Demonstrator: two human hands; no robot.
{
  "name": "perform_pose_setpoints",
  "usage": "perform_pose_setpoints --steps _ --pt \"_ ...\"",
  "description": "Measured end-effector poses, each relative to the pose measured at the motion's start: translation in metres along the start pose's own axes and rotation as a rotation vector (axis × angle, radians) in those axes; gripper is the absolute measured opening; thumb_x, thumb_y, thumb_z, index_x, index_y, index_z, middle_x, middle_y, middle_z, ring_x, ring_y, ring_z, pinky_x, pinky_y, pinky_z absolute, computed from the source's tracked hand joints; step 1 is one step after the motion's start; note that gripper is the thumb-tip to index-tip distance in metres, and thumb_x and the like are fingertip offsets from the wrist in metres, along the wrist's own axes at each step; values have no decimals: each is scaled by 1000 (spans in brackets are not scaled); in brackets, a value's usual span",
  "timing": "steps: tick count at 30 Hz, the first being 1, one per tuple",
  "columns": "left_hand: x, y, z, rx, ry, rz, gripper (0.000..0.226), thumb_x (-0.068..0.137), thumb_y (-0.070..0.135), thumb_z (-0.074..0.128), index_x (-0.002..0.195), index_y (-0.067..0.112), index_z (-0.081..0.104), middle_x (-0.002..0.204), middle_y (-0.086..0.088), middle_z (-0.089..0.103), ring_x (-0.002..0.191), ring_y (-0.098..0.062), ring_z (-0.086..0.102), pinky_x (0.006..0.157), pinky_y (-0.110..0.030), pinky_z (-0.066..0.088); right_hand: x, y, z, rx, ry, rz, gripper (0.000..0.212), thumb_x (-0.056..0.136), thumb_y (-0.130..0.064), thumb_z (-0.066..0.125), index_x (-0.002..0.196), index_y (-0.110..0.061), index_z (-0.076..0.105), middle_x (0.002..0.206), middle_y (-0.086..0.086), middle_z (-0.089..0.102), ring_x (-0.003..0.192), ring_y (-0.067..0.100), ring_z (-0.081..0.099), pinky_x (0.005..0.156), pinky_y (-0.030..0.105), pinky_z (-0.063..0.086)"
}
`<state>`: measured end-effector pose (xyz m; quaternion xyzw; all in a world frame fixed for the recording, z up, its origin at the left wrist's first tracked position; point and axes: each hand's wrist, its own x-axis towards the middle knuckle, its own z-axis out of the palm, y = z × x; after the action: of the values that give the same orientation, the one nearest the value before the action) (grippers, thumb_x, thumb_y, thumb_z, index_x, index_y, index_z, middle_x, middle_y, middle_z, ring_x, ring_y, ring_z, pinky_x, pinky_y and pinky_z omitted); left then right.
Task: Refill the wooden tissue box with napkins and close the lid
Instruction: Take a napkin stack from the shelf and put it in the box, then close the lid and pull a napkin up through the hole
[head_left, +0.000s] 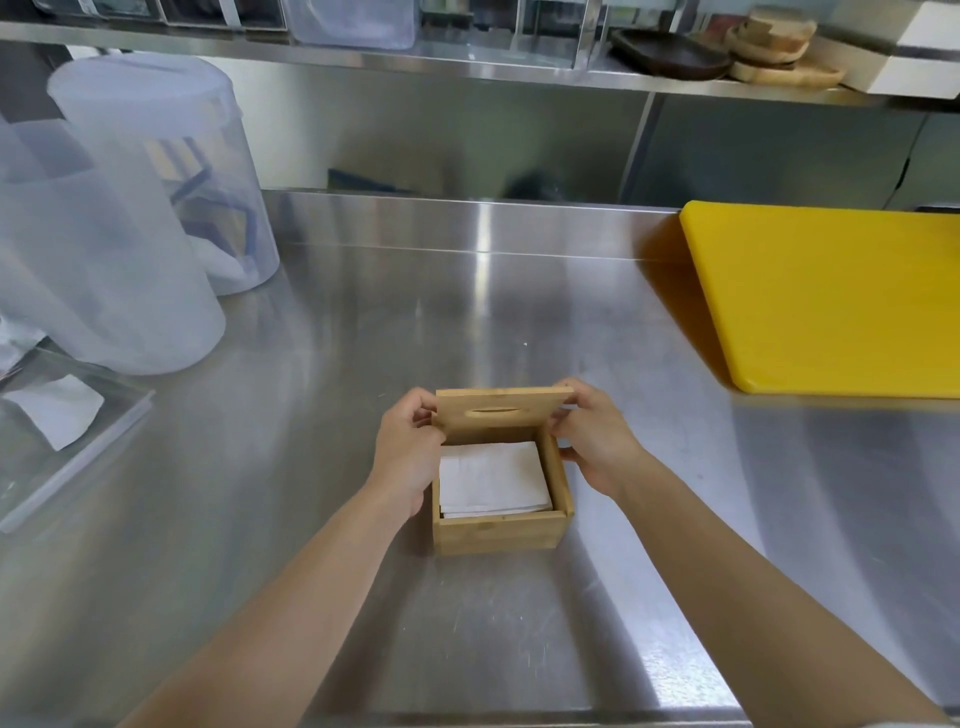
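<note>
- Spreading across the whole view, the steel bench (363, 322) carries everything, and the work sits at its near middle, probably so both arms reach it evenly.
- At 2 o'clock from the box lies a yellow cutting board (831, 296), well apart and out of the way.
- At 10 o'clock stand two cloudy plastic containers (130, 218), also well apart.
- The wooden tissue box (498, 527) rests flat on the bench, open side up.
- The napkins (493, 478) lie stacked inside it, below the rim, so the refill looks done.
- The lid (504, 410) stands tilted up over the far wall at 12 o'clock, slot facing the person, apparently poised for closing.
- The left hand (410, 457) has its grip pinched on the lid's left edge.
- The right hand (597, 441) has its grip closed on the lid's right edge, keeping it square.
</note>
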<state>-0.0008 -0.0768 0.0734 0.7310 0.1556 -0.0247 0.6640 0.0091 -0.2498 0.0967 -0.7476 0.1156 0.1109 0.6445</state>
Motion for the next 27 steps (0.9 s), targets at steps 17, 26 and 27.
perform_pose_setpoints --steps 17,26,27 --pt "-14 15 -29 -291 -550 -493 45 71 45 50 107 21 62 100 -5 65 94 -28 61 84 -51 43 -8 3 -19 237 -385 297 18 77 -33 52 78 -20 65 85 2 56 81 20 52 68 38 47" --pt "-20 2 -26 -143 -441 -407 55 80 2 42 120 39 40 89 -7 50 76 -25 50 69 -47 49 -10 22 -12 112 -385 124 61 60 -3 50 118 -20 57 99 -1 58 87 18 54 53 26 49" --pt "-20 1 -25 -123 -431 -392 56 81 0 42 121 39 38 88 -8 50 75 -24 49 67 -45 49 -10 23 -11 98 -383 116 61 60 -3 50 118 -21 56 101 -1 58 89 18 55 57 28 49"
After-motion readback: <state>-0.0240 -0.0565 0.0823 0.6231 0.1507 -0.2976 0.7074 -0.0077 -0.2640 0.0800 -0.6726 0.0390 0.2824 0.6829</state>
